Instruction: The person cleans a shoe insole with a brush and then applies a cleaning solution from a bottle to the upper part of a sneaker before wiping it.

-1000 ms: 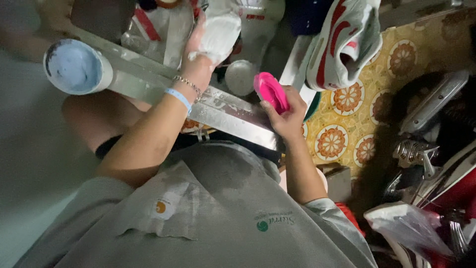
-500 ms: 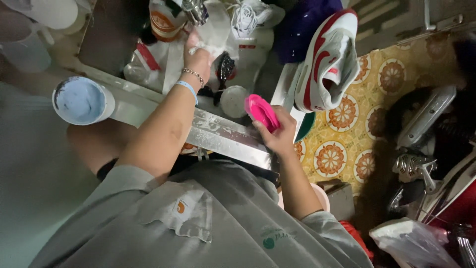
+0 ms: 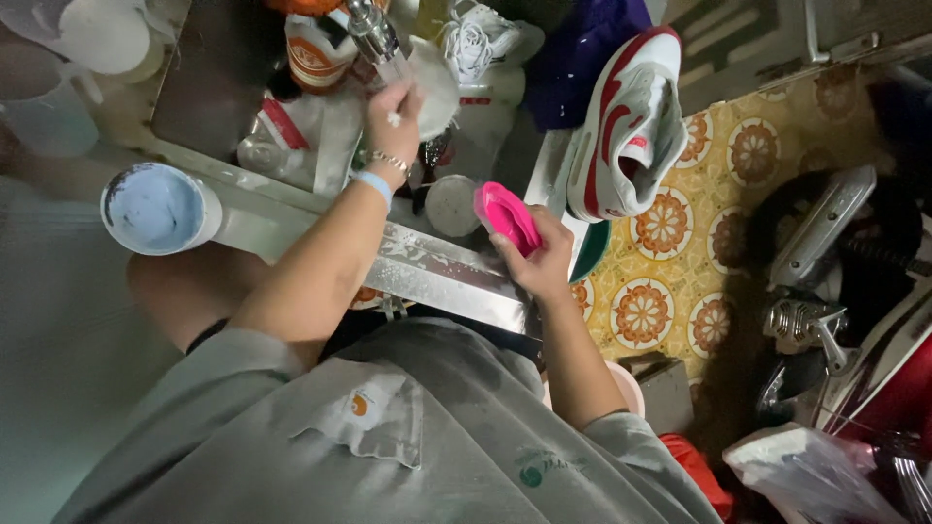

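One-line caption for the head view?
Right hand holds a pink brush; left hand presses a pump bottle beside a white-and-red sneaker.

Metal sink ledge [image 3: 437,277] & patterned floor [image 3: 738,165].
Ledge was wet w/ a blue-filled cup [image 3: 160,207] on it; red/white shoe [image 3: 626,121] sat by the floor edge.

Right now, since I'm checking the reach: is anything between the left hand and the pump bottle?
Nothing visible stands between them. The left hand is up at the pump bottle, with its fingers right by the silver spout. The right hand holds the pink brush off to the side.
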